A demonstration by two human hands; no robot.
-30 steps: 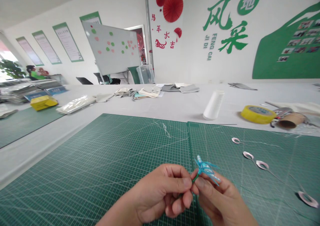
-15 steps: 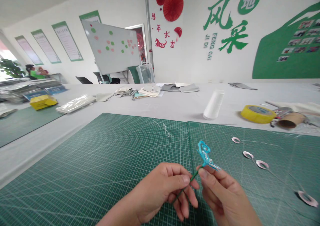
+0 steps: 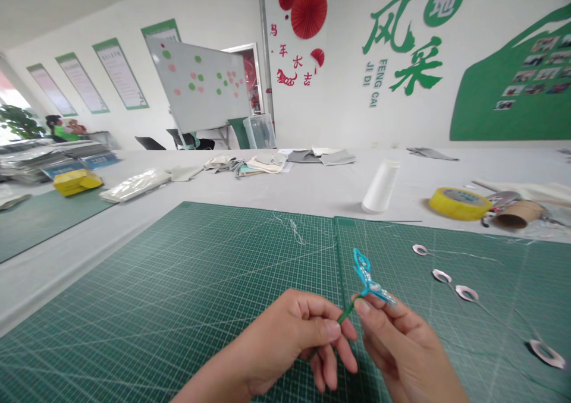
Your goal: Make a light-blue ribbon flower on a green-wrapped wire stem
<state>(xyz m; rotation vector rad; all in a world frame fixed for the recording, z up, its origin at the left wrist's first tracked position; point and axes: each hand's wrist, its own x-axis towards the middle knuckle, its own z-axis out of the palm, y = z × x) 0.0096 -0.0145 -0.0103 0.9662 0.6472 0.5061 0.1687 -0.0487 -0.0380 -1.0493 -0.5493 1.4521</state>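
A blue wire petal [image 3: 366, 275] on a green stem [image 3: 345, 314] is pinched by the left hand [image 3: 285, 343] at the stem and the right hand [image 3: 401, 349] at its base, over the right part of a green cutting mat [image 3: 178, 284], with pale wire loops [image 3: 441, 276] nearby and a white thread cone [image 3: 381, 186] and yellow tape roll [image 3: 459, 204] past the mat's far edge.

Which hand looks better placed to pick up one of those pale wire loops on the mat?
Probably the right hand: it sits nearer the loops on the cutting mat, though touching the blue piece. The left hand pinches its green stem.
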